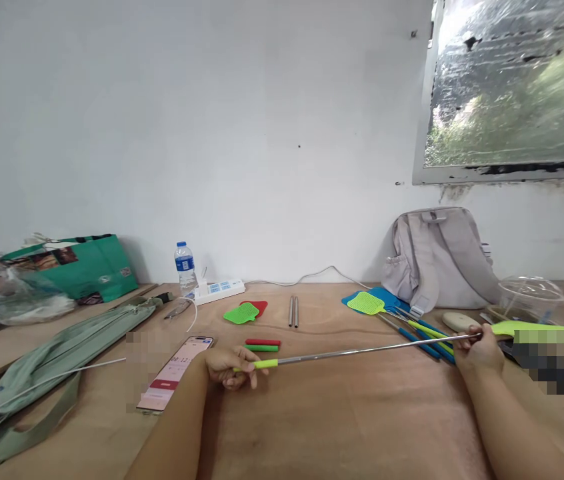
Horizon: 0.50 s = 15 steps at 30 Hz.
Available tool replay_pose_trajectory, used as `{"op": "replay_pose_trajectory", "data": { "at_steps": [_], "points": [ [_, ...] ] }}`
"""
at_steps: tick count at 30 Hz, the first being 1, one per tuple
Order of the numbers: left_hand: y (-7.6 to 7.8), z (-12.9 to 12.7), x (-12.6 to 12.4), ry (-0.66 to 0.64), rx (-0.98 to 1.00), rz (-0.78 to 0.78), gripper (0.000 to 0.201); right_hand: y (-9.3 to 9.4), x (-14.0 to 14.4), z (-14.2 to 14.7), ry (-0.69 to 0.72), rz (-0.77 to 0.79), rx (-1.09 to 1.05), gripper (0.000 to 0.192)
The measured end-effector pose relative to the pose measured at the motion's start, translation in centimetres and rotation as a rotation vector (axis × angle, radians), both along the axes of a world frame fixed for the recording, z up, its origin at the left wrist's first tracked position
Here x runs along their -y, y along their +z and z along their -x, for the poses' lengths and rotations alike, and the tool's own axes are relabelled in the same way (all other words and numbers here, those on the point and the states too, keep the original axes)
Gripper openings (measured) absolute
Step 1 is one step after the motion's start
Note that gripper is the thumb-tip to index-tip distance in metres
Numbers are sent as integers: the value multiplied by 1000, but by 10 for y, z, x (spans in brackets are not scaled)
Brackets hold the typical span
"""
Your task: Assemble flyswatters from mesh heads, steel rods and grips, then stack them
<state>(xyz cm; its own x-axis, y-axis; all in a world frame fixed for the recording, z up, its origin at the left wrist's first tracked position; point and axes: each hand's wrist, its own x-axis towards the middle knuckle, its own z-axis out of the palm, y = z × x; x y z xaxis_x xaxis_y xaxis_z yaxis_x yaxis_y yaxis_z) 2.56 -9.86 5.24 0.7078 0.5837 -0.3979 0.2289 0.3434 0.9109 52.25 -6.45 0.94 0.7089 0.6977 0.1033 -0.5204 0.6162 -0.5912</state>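
A telescopic fly swatter (357,351) with a yellow-green grip and a long metal rod stretches between my hands above the table. My left hand (235,367) is closed around the grip at one end, with some fingers extended. At the other end, my right hand (479,350) pinches the rod just below the yellow-green swatter head (527,328), which is partly blurred out. Beyond the rod lie a red handle (263,343) and a green handle (262,349), a green swatter head (241,313) over a red one (261,307), and two metal rods (293,312).
Swatters with a yellow-green head (366,303) and blue parts (385,297) lie by a grey backpack (437,260). A phone (175,375) rests beside my left forearm. Farther left are a green-grey fabric bag (77,347), water bottle (185,267), power strip (219,291) and green bag (82,267).
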Motion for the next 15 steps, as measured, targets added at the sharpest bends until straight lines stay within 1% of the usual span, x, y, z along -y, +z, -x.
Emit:
{"op": "replay_pose_trajectory", "data": {
  "at_steps": [1,4,6,12,15],
  "points": [
    [-1,4,-1,98,30,-14,20,1,0,-3,6,-13,-21,22],
    [-3,13,-7,485,180,-98,15,2,-1,-7,57,-31,-66,19],
    [-4,16,-13,680,286,-162,15,2,-3,-5,92,-35,-82,19],
    [-10,14,-32,991,527,-252,13,5,-6,8,201,-40,-174,20],
    [-11,2,-38,1106,652,-289,17,7,-6,13,252,-116,-231,24]
  ]
}}
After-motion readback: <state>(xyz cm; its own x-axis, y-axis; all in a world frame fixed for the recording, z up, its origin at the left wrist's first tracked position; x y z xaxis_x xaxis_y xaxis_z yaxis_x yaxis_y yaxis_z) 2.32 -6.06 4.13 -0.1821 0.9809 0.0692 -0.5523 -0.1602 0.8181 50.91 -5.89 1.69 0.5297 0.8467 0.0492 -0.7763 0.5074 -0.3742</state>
